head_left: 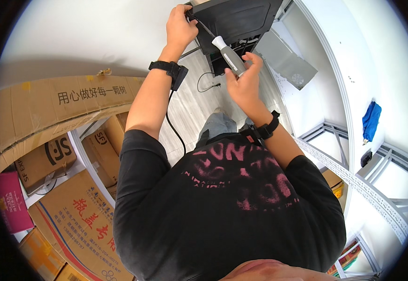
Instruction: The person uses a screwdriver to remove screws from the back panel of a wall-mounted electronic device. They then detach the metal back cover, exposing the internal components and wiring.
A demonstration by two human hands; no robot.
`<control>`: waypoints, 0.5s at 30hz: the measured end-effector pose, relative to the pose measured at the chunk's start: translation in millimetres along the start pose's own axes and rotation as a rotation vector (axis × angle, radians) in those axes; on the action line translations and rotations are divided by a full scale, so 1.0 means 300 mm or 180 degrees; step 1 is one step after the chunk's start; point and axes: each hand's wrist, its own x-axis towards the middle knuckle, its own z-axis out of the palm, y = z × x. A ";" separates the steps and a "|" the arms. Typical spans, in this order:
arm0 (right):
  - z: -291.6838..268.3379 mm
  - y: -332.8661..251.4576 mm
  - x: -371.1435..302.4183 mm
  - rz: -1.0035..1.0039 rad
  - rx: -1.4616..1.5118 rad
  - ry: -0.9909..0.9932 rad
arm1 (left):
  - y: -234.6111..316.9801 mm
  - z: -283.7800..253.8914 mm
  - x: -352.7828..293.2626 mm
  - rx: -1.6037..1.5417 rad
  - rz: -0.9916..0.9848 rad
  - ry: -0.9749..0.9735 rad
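Observation:
A screwdriver [231,56] with a grey handle and white collar slants up and left. My right hand [246,86] is closed around the butt end of its handle, with thumb and fingers on opposite sides. Its thin shaft runs to the upper left corner of a black computer case [234,21]. At that corner my left hand [181,28] has its fingers curled over the edge, close to the screwdriver's tip. The tip itself and any screw there are hidden by the fingers. Below the black panel, the case's open underside shows dark inner parts.
A grey metal panel [286,58] with a round vent leans right of the case. A black cable [208,88] lies on the floor [190,117]. Cardboard boxes [73,225] fill shelves at left. White metal racking [353,173] and a blue cloth item [371,121] are at right.

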 end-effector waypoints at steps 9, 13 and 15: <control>-0.031 -0.039 0.010 0.0426 -0.0383 -0.0613 | -0.005 0.007 -0.006 -0.0144 -0.0023 0.0047; -0.001 -0.029 0.018 -0.0358 -0.0440 -0.0030 | -0.006 0.002 0.002 -0.0035 0.0032 0.0026; -0.015 -0.047 0.013 0.0154 -0.0401 -0.0314 | -0.001 0.003 0.003 -0.0045 0.0026 0.0039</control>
